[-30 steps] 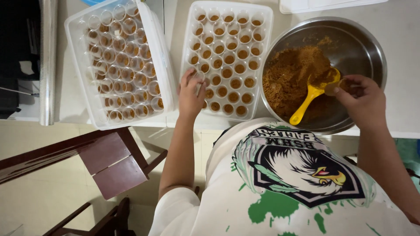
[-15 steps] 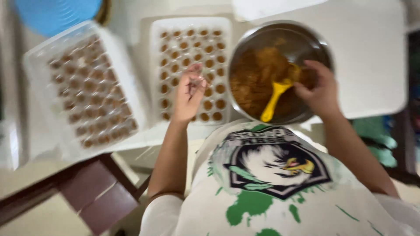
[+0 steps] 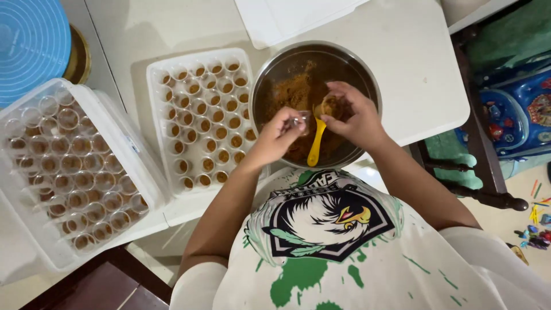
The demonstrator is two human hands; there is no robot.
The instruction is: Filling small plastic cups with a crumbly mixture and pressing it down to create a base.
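Note:
A steel bowl [image 3: 270,74] of brown crumbly mixture stands on the white table. My right hand [image 3: 354,117] holds a yellow spoon [image 3: 315,146] over the bowl, its scoop loaded with mixture. My left hand [image 3: 280,136] holds a small clear cup [image 3: 299,121] at the spoon's tip, over the bowl. Left of the bowl lies a white tray [image 3: 156,126] with rows of small cups holding brown filling.
A clear lidded box [image 3: 123,143] packed with filled cups sits at the left table edge. A blue round lid [image 3: 31,40] is at top left, a white board [image 3: 287,17] behind the bowl. Dark wooden chairs [image 3: 476,183] and toys stand to the right.
My left hand left the cup tray and came over the bowl holding a small cup. My right hand lifted the spoon toward it. The view shifted left.

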